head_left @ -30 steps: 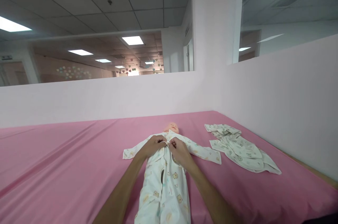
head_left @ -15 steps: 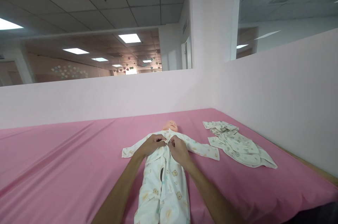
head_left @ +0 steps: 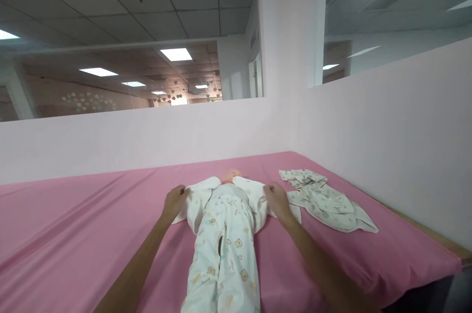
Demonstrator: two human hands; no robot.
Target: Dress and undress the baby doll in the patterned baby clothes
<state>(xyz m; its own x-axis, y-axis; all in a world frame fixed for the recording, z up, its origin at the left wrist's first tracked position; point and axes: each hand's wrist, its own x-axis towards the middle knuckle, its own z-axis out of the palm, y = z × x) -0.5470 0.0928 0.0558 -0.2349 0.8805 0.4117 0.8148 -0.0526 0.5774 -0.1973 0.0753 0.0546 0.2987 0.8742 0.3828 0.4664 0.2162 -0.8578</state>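
Observation:
A baby doll [head_left: 231, 175] lies on its back, its head away from me, in patterned white trousers [head_left: 230, 249]. Its white top [head_left: 199, 200] is spread open to both sides, and the trousers' pale waistband shows across the middle. My left hand [head_left: 176, 202] is closed on the left front edge of the top. On the other side, my right hand [head_left: 276, 200] pinches the right front edge. Parts of both sleeves lie beneath the opened cloth.
A second patterned white garment [head_left: 328, 202] lies crumpled to the right of the doll. Pink sheeting [head_left: 92, 234] covers the padded surface, which meets white walls [head_left: 147, 136] behind and at the right. Windows are above them.
My hands have moved apart from the doll's chest, one to each side. The top's front has opened with them, baring the waistband. The view has shifted slightly.

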